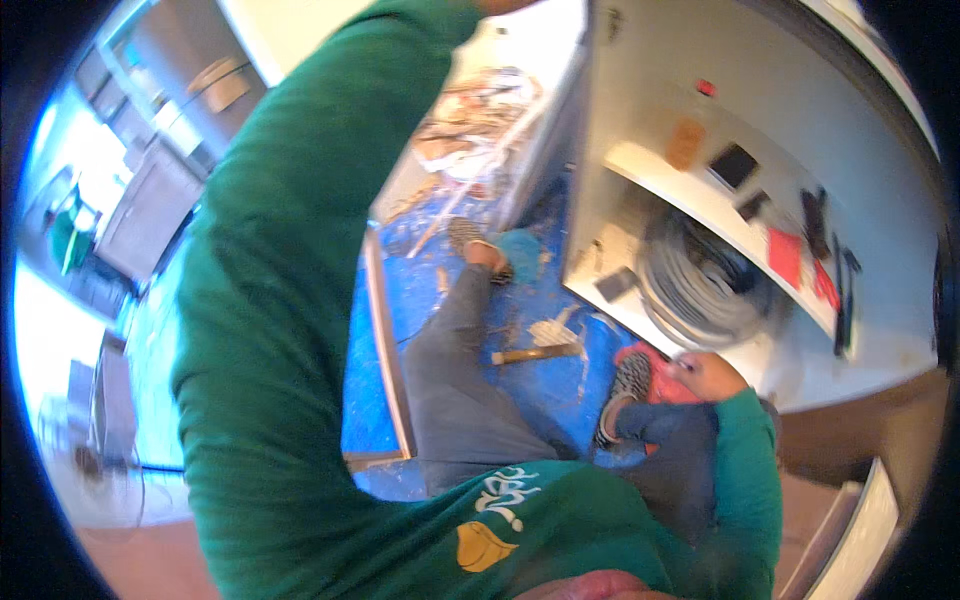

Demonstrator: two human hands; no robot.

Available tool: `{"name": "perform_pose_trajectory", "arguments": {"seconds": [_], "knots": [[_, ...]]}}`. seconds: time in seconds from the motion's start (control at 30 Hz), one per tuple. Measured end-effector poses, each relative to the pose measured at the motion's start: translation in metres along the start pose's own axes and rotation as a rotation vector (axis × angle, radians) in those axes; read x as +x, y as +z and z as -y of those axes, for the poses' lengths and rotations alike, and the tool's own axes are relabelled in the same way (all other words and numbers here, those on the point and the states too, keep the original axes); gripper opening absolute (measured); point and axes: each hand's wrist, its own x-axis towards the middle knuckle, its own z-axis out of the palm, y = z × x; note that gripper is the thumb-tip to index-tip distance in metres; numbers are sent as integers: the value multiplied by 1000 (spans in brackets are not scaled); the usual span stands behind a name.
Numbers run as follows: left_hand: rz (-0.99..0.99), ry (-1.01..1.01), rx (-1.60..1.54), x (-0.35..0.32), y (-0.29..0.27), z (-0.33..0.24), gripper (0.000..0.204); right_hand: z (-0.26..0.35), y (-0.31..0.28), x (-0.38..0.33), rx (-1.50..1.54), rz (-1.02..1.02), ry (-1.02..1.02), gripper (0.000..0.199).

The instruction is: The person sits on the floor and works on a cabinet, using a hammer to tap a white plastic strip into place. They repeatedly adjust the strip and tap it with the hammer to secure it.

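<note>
My left arm, in a green sleeve, reaches up past the top edge. Only a sliver of my left hand (508, 5) shows there, its fingers out of view. Low on the right, my right hand (712, 376) is beside my patterned shoe and just above a red item (665, 380) on the floor. Its fingers are bent together; blur hides what they hold, if anything. Close to this hand stands an open cabinet, with a coil of grey cable or hose (690, 290) on its bottom board. A wooden-handled tool (537, 353) lies on the blue floor between my legs.
The cabinet's white shelf (650, 180) carries an orange bottle (686, 143), a black flat box (732, 166) and several tools. A long wooden strip (386, 345) borders my left leg. Debris (475, 120) is heaped at the back. Grey furniture (148, 205) stands far left.
</note>
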Motion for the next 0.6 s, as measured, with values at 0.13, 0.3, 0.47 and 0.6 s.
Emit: {"name": "perform_pose_trajectory", "arguments": {"seconds": [0.13, 0.3, 0.47, 0.6], "knots": [[101, 230, -422, 25, 57, -31, 61, -21, -1, -12, -61, -40, 98, 46], [167, 64, -187, -33, 50, -48, 71, -31, 9, -4, 32, -46, 26, 37], [15, -116, -232, -14, 26, -32, 72, -50, 9, 3, -1, 21, 53, 36], [3, -101, -283, -18, 46, -40, 70, -45, 8, 1, 1, 8, 61, 38]]}}
